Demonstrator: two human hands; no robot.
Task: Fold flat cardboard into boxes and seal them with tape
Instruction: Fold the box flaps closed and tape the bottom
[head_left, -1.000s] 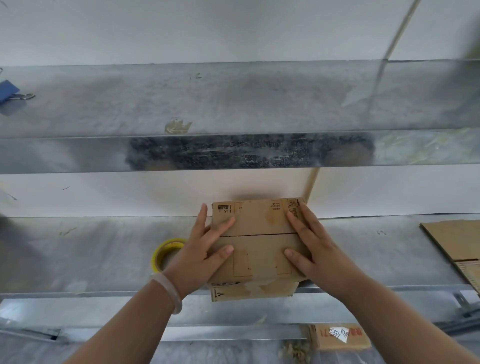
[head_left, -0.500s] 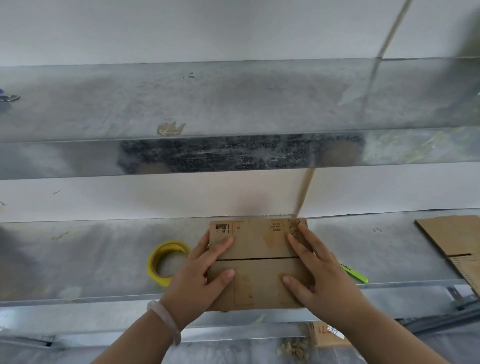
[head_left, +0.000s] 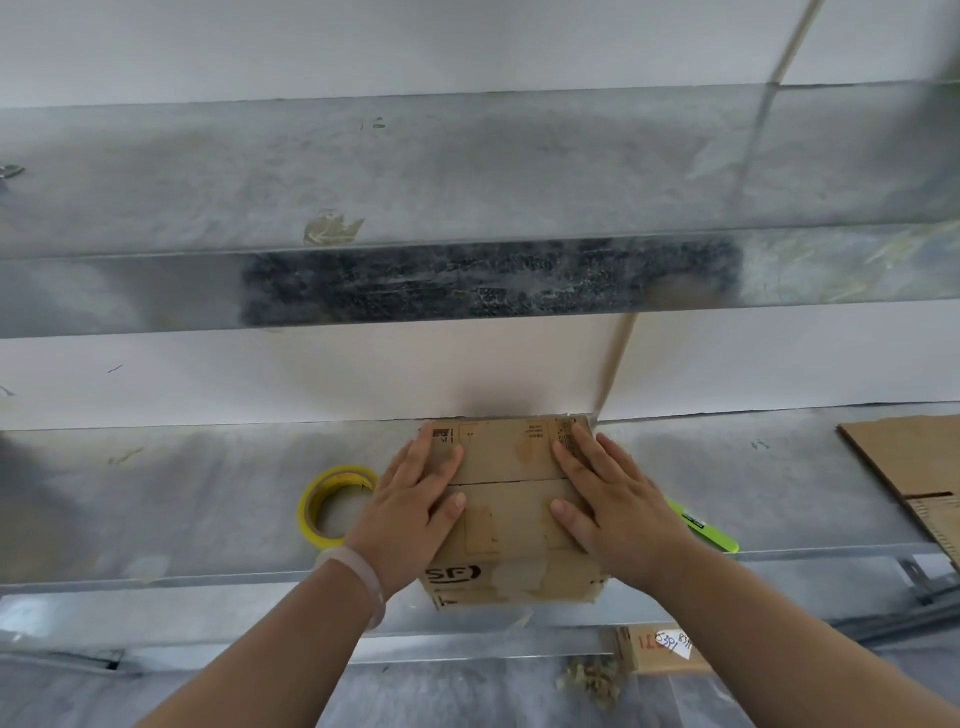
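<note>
Flatly left hand (head_left: 410, 501) and right hand (head_left: 615, 501) press the box (head_left: 511, 457), tape roll (head_left: 343, 475) and green tool (head_left: 709, 532) flanking.

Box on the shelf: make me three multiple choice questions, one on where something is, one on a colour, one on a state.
1. Where does the tape roll lie relative to the box?
A. On top of it
B. On the shelf, left of it
C. Inside it
2. What colour is the slim tool right of the box?
A. Red
B. Green
C. Black
3. How do the box's top flaps stand?
A. Upright
B. Torn off
C. Folded shut

Answers: 1 B, the roll lies beside the left hand. 2 B, it shows bright green past the right hand. 3 C, both hands press the flaps flat and they meet at a seam.
</note>
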